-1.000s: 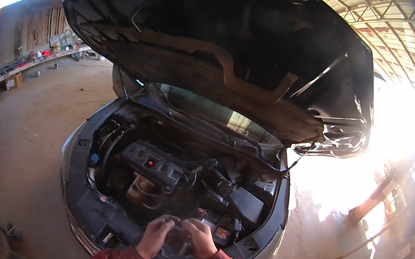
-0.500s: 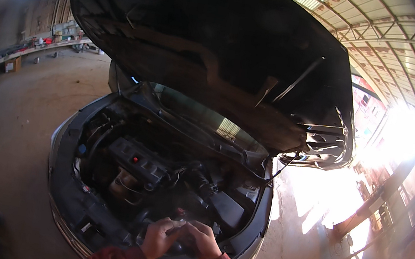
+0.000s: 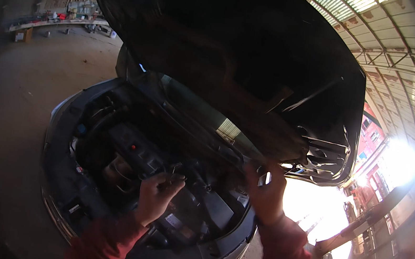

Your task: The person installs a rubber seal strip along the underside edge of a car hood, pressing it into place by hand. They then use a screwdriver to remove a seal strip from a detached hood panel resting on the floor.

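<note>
Over the open engine bay of a car, my left hand [image 3: 157, 199] is closed, fingertips pinched together. Something small and dark may be between them; it cannot be made out. My right hand [image 3: 267, 193] is raised higher, near the bay's right rear corner, fingers curled toward the thumb. A bright patch shows between its fingers, and whatever it holds is unclear. Left of my left hand lies the dark engine cover [image 3: 144, 147] with an orange-red cap [image 3: 133, 147]. A black box-shaped housing [image 3: 217, 208] sits between and below my hands.
The raised black hood [image 3: 220, 36] hangs over the bay, above the windshield [image 3: 195, 106]. A long bench [image 3: 74, 22] with assorted items runs along the left wall, with a cardboard box [image 3: 23, 35] by it. At right, a slanted post [image 3: 352, 229] stands near sunlit floor.
My hands were together low over the front of the bay and have parted. The left has moved up slightly; the right has swung up and right. The view has shifted too.
</note>
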